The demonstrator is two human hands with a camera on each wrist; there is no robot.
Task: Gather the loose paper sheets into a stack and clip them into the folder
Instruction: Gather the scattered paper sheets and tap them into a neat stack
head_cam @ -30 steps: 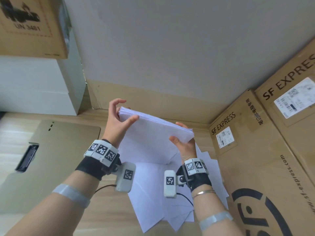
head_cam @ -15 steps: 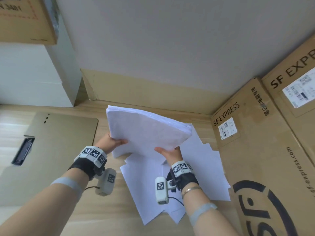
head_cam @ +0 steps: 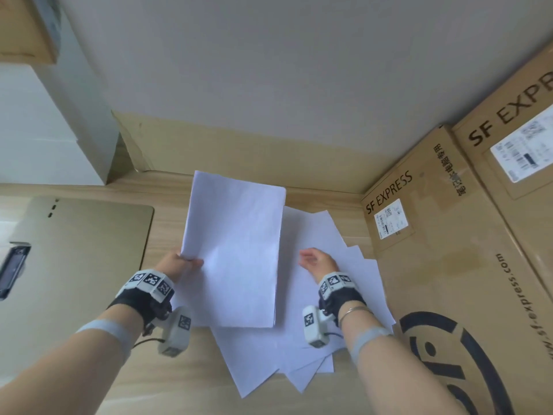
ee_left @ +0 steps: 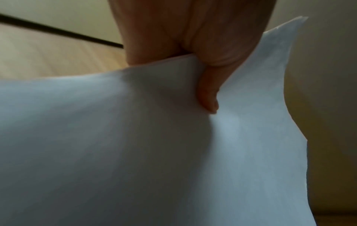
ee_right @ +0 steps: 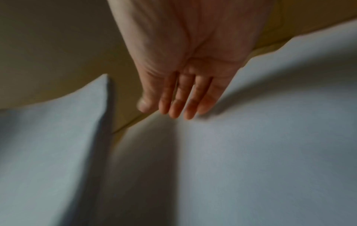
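A squared stack of white paper [head_cam: 236,250] hangs above the wooden table, and my left hand [head_cam: 182,265] pinches its left edge, thumb on top [ee_left: 208,97]. Several loose white sheets [head_cam: 323,235] lie fanned out on the table under and to the right of the stack. Over those sheets hovers my right hand [head_cam: 317,260], flat and holding nothing, its straight fingers [ee_right: 177,105] close to the paper. The open tan folder [head_cam: 80,259] lies at the left with its black clip [head_cam: 13,268] at its left edge.
Large SF Express cardboard boxes [head_cam: 466,265] stand close on the right. A white box [head_cam: 45,124] and a brown carton sit at the back left. A wall with a tan skirting [head_cam: 239,151] runs behind the table.
My right hand let go of the stack and moved right, down over the loose sheets. The left hand alone now holds the stack, which has swung to lie lengthwise away from me.
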